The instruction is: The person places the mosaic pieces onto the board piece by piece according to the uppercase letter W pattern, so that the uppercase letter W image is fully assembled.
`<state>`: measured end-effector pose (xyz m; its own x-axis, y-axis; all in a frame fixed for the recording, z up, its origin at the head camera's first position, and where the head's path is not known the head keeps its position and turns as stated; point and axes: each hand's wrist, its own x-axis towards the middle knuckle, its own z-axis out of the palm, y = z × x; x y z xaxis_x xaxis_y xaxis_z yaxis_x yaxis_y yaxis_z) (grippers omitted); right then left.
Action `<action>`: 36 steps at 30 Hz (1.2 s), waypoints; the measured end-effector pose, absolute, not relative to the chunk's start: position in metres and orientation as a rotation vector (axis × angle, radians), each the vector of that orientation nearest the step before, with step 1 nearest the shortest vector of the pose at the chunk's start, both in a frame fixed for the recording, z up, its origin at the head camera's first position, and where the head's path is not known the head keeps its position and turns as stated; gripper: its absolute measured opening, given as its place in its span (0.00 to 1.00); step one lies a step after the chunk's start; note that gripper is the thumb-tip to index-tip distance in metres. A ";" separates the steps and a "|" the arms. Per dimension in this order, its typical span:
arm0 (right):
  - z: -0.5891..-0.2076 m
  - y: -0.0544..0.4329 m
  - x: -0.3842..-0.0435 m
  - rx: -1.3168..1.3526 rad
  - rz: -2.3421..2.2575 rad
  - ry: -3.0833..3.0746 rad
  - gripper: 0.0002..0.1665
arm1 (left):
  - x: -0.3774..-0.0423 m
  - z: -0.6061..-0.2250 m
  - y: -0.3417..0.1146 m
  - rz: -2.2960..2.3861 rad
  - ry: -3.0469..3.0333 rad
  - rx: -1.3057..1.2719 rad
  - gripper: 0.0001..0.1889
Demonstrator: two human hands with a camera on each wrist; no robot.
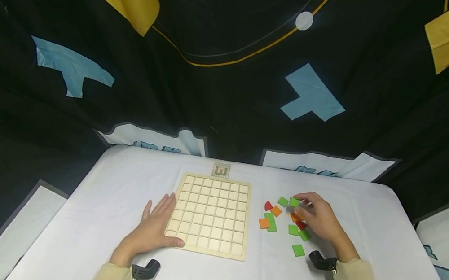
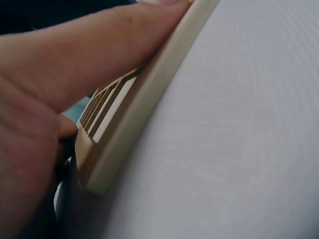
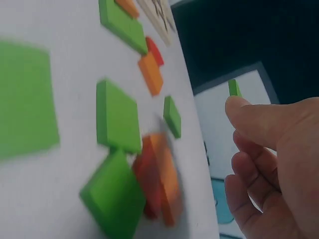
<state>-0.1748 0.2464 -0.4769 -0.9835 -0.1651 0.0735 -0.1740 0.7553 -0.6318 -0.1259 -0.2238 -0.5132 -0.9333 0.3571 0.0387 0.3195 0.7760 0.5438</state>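
Observation:
A light wooden board (image 1: 213, 211) with a grid of square cells lies flat on the table. My left hand (image 1: 151, 230) rests along its left side with the fingers spread, and the thumb lies over the front edge. In the left wrist view that thumb (image 2: 94, 55) presses on the board's rim (image 2: 124, 139). To the right, my right hand (image 1: 321, 217) pinches a green square tile (image 3: 234, 88) between thumb and fingers, raised above the table. Below it lie loose green tiles (image 1: 298, 250), orange tiles (image 1: 276, 211) and red pieces (image 1: 268, 206), some touching or overlapping.
A white cloth covers the table (image 1: 69, 233). A small gridded card (image 1: 220, 170) with a dark pattern lies behind the board. Black fabric (image 1: 231, 113) with yellow and blue shapes hangs beyond the far edge.

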 end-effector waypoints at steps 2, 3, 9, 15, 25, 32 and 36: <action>-0.476 0.242 -0.173 0.301 1.081 -2.919 0.21 | -0.126 -0.514 -0.223 0.862 2.899 0.552 0.68; -0.476 0.239 -0.173 0.312 1.089 -2.912 0.21 | -0.126 -0.514 -0.223 0.858 2.899 0.551 0.68; -0.475 0.224 -0.171 0.389 1.142 -2.856 0.19 | -0.126 -0.515 -0.222 0.855 2.906 0.551 0.68; -0.476 0.208 -0.169 0.416 1.161 -2.828 0.19 | -0.126 -0.515 -0.222 0.850 2.910 0.555 0.68; -0.481 0.180 -0.166 0.383 1.182 -2.801 0.18 | -0.126 -0.517 -0.223 0.854 2.907 0.553 0.68; -0.483 0.162 -0.166 0.356 1.214 -2.815 0.18 | -0.126 -0.516 -0.223 0.862 2.896 0.544 0.68; -0.482 0.152 -0.166 0.393 1.235 -2.801 0.19 | -0.127 -0.515 -0.223 0.856 2.899 0.549 0.68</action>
<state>-0.1662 0.1524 -0.4818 -0.9660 -0.2091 0.1517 -0.2531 0.6475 -0.7188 -0.1269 -0.2230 -0.5151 -0.9339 0.3559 0.0341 0.3174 0.7813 0.5375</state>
